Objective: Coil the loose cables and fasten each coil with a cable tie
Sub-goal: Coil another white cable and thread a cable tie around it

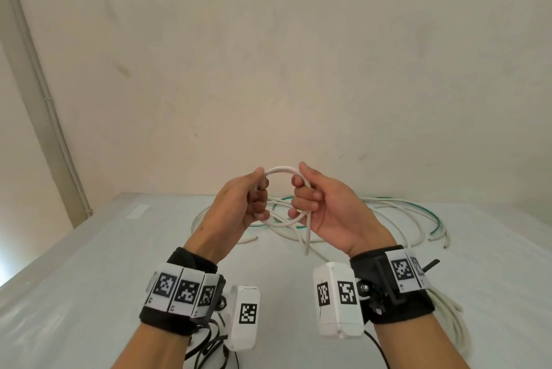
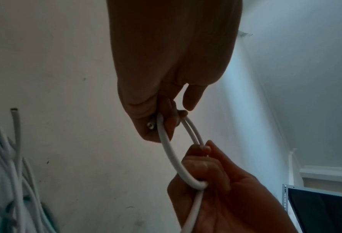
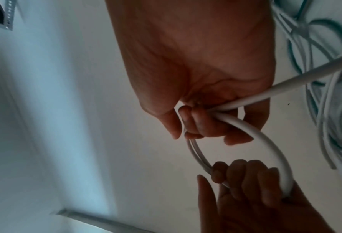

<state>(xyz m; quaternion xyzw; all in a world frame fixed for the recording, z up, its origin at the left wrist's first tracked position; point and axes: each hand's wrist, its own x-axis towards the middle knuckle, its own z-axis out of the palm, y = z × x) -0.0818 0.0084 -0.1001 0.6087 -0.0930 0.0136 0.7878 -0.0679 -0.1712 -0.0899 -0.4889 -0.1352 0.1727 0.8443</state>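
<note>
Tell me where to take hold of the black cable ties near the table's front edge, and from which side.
Judging by the head view, grip the black plastic cable ties at a strap's middle, coming from above. They lie flat in a loose tangle on the grey table, below the left hand's wrist, so the thin straps probably need a fingertip pinch.

black cable ties (image 1: pixel 209 347) cut off at frame bottom, loose cables (image 3: pixel 325 110) blurred

place: bare workroom | cues: plain wall (image 1: pixel 298 55), covered table (image 1: pixel 89 264), loose cables (image 1: pixel 403 213)
</note>
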